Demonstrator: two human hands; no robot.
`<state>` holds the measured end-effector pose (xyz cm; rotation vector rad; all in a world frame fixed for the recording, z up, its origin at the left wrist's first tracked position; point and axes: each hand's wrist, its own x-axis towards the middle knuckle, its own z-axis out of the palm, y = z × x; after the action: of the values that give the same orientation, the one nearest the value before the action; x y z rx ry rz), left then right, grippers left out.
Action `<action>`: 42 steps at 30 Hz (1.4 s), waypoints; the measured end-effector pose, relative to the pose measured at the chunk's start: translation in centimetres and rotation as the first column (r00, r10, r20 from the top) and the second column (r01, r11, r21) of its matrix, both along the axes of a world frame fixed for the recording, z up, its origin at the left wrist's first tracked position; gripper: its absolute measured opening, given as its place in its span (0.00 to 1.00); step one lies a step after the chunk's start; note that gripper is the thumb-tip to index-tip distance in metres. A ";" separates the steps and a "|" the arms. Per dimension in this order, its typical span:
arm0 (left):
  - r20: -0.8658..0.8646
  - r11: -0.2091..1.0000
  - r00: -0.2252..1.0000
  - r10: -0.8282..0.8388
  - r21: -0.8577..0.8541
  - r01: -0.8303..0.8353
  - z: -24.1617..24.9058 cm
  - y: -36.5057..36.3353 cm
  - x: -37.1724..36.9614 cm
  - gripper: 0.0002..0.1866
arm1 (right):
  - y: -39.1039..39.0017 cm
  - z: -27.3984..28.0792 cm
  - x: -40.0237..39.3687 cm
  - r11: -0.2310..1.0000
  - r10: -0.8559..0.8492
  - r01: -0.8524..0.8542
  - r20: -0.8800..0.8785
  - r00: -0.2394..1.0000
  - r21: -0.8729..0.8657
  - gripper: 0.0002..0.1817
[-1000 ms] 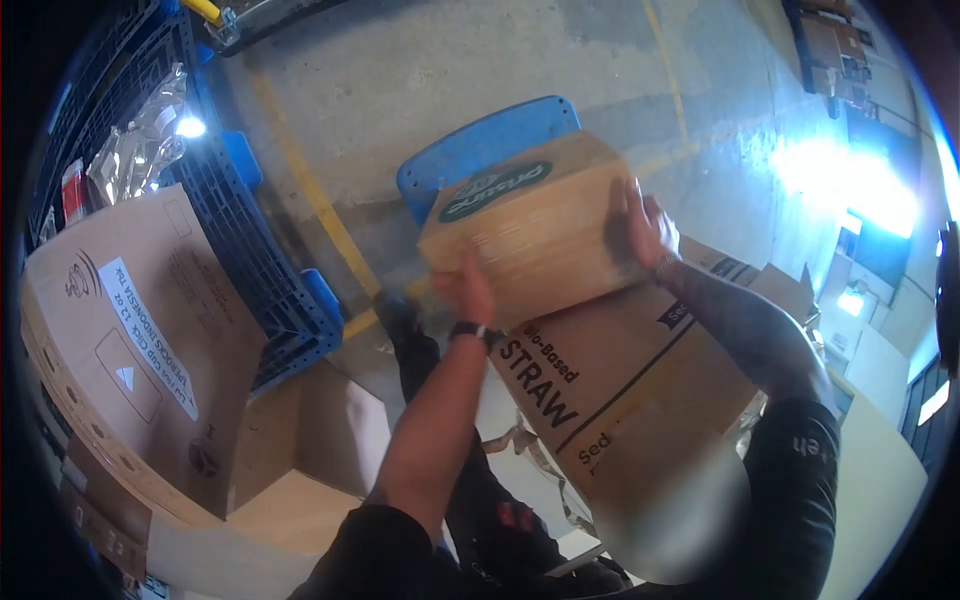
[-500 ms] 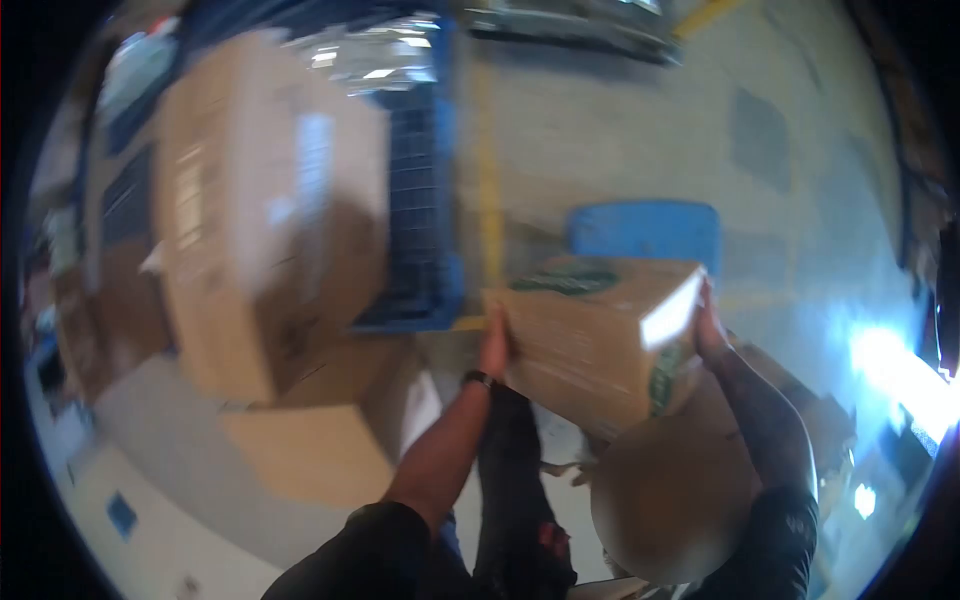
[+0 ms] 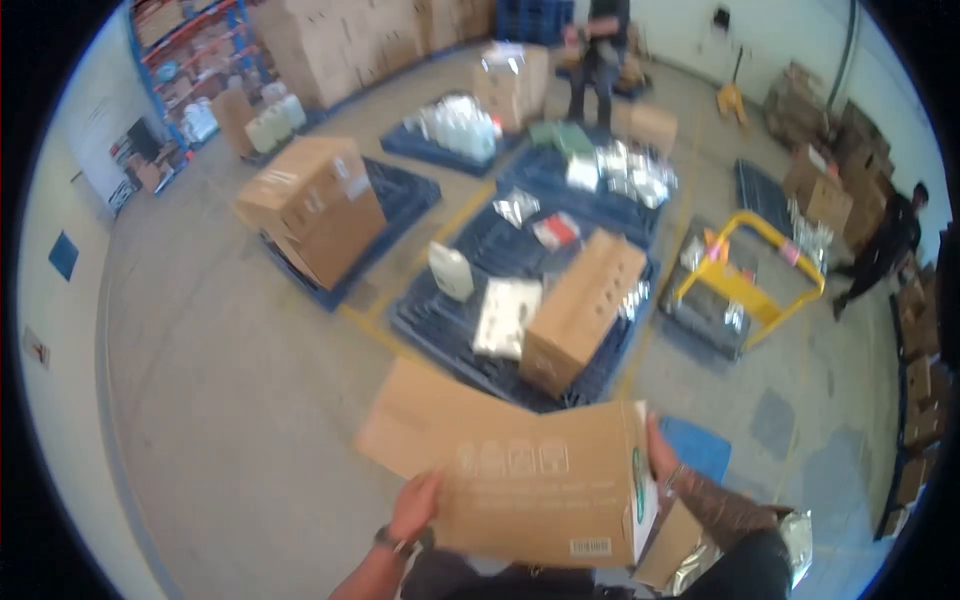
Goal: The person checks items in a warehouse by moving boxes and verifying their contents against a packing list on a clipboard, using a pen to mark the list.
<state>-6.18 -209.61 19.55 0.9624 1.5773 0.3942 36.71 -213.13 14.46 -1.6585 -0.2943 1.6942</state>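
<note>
A cardboard box (image 3: 545,495) with printed symbols, a barcode and a green mark on its right end spans the space in front of my body. My left hand (image 3: 415,505) grips its left end, fingers wrapped at the edge. At the opposite end, my right hand (image 3: 660,452) presses against the upper right side, beside a white label. Behind the box's upper left, a plain cardboard piece (image 3: 425,415) sticks out. A blue flat object (image 3: 697,448) lies on the floor just past my right hand. Below it are opened cardboard (image 3: 672,545) and crumpled silver foil (image 3: 797,545).
Beyond the box, a dark blue pallet (image 3: 425,318) carries a tall carton (image 3: 585,312), a white jug (image 3: 451,272) and foil packs. Left of it, another pallet holds a large carton (image 3: 315,205). A yellow-handled trolley (image 3: 745,285) stands right. Two people (image 3: 598,65) are farther off.
The view has swung up and out over the room. The box, still between both hands, has turned and now sits lower and closer to my body.
</note>
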 end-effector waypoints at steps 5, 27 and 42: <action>0.659 0.844 0.590 0.466 -0.131 -0.519 3.3 -7.9 -16.9 0.36 | 1.2 5.5 -19.6 0.978 0.203 -0.194 -0.130 0.970 0.077 0.41; 0.894 0.729 0.296 0.336 -0.048 -0.683 6.5 -0.6 -54.1 0.54 | 21.7 1.3 -61.6 0.858 0.489 -0.481 -0.004 0.872 0.181 0.39; 0.878 0.933 0.422 0.227 -0.072 -0.353 11.1 40.2 -61.0 0.57 | 44.8 6.0 -64.7 0.951 0.019 0.070 -0.282 0.959 0.302 0.38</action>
<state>-67.17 -169.43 30.69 0.3896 0.7147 1.0687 -28.00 -168.36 20.46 -1.1720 -0.3757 1.7373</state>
